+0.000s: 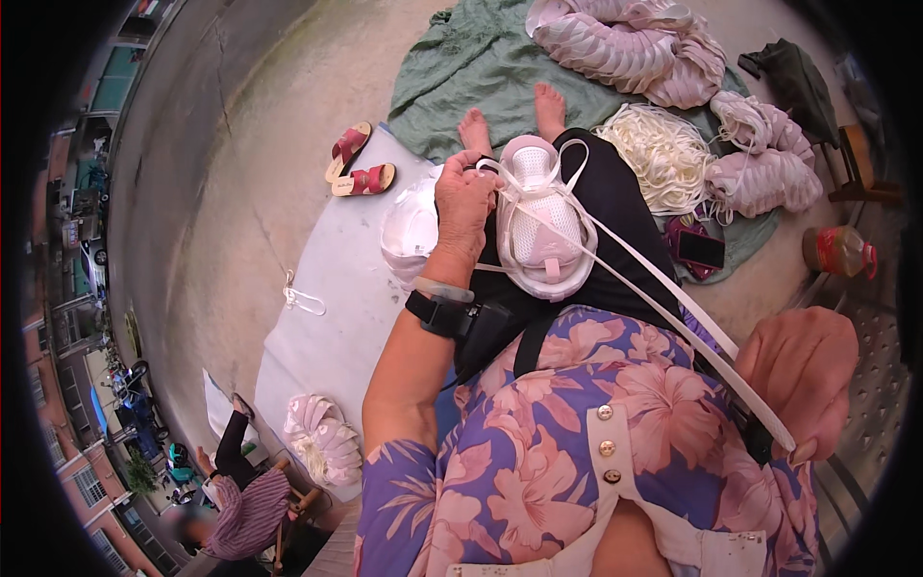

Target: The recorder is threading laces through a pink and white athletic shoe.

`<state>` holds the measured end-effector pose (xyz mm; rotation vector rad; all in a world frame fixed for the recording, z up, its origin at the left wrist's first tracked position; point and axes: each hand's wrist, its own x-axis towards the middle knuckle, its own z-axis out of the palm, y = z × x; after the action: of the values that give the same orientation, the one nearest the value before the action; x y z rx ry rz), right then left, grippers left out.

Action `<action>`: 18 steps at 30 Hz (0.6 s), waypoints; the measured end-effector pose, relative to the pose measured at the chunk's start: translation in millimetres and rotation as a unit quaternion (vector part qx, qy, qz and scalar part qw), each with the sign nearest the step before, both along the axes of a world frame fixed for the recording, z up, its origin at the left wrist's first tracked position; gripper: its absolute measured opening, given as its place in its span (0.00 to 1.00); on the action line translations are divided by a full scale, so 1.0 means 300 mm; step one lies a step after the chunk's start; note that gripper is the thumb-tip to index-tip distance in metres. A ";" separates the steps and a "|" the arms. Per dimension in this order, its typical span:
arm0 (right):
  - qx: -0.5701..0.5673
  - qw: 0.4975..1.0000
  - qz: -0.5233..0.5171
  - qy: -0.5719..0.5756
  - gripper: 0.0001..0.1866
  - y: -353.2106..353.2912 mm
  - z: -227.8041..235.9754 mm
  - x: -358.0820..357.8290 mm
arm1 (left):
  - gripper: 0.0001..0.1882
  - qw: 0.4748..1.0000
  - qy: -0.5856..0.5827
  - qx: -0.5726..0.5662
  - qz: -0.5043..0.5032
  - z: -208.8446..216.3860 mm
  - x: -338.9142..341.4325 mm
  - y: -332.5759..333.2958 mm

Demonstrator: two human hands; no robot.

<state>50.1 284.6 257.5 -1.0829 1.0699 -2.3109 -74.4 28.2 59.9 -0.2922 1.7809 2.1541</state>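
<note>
A pale pink and white shoe upper (540, 223) lies on my lap over black trousers. My left hand (465, 200) grips its left edge, fingers curled on the rim and on a white strap. A long white strap (663, 298) runs from the shoe down to my right hand (803, 370), which is closed on the strap's end near my right hip. My bare feet (512, 120) rest on a green cloth (461, 67) ahead.
A heap of white straps (663, 154) and stacks of pink uppers (625, 43) lie on the green cloth. A phone (700, 248), an orange bottle (838, 250), red sandals (358, 163), a white sheet (327, 317) and another person (245, 500) at lower left.
</note>
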 end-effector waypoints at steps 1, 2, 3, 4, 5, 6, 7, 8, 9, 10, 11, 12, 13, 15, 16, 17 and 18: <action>-0.005 1.000 -0.011 -0.003 0.06 -0.003 -0.003 0.006 | 0.20 1.000 -0.016 0.018 0.014 0.027 -0.005 -0.015; -0.011 1.000 -0.022 -0.006 0.06 -0.005 -0.007 0.011 | 0.20 1.000 -0.015 0.014 0.012 0.042 -0.014 -0.037; -0.014 1.000 -0.025 -0.005 0.06 -0.003 -0.009 0.010 | 0.21 0.997 -0.041 0.063 -0.006 0.055 -0.024 -0.061; -0.007 1.000 -0.009 0.006 0.06 0.001 -0.011 0.007 | 0.22 0.991 -0.066 0.111 -0.021 0.069 -0.027 -0.087; 0.001 1.000 0.005 0.018 0.06 0.005 -0.012 0.008 | 0.21 0.997 -0.032 0.057 -0.031 0.090 -0.030 -0.108; -0.002 1.000 0.005 0.018 0.06 0.009 -0.010 0.015 | 0.21 0.998 -0.032 0.054 -0.031 0.098 -0.034 -0.133; -0.008 1.000 -0.009 0.015 0.06 0.014 -0.003 0.024 | 0.19 0.995 -0.019 -0.004 -0.099 0.105 -0.042 -0.156; -0.013 1.000 -0.024 0.012 0.05 0.020 0.003 0.031 | 0.18 0.984 -0.005 -0.063 -0.166 0.104 -0.045 -0.166; -0.013 0.999 -0.026 0.013 0.05 0.030 0.008 0.034 | 0.12 0.973 0.041 -0.136 -0.184 0.074 -0.038 -0.163; -0.013 1.000 -0.023 0.009 0.05 0.043 0.008 0.030 | 0.12 0.972 0.042 -0.138 -0.185 0.061 -0.029 -0.160; -0.012 1.000 -0.019 0.005 0.04 0.055 0.008 0.031 | 0.10 0.957 0.079 -0.183 -0.210 0.049 -0.020 -0.159; -0.014 1.000 -0.019 0.006 0.04 0.066 0.007 0.037 | 0.09 0.938 0.117 -0.227 -0.234 0.040 -0.015 -0.163; -0.012 0.999 -0.046 0.003 0.05 0.077 0.008 0.051 | 0.07 0.921 0.125 -0.260 -0.262 0.051 -0.017 -0.164; -0.009 0.997 -0.075 -0.001 0.05 0.091 0.010 0.066 | 0.07 0.910 0.175 -0.299 -0.228 0.016 -0.018 -0.165; -0.008 0.997 -0.076 0.004 0.05 0.097 0.006 0.067 | 0.07 0.894 0.225 -0.337 -0.190 0.026 -0.018 -0.152; -0.007 0.997 -0.077 0.009 0.05 0.101 0.003 0.068 | 0.07 0.894 0.226 -0.338 -0.191 0.033 -0.010 -0.133; -0.008 0.997 -0.078 0.010 0.05 0.102 0.005 0.068 | 0.07 0.933 0.166 -0.289 -0.134 0.036 0.004 -0.105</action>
<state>70.4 315.3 259.1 -1.0636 1.1842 -2.4373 -73.2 -3.3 70.6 0.1915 2.4619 1.5171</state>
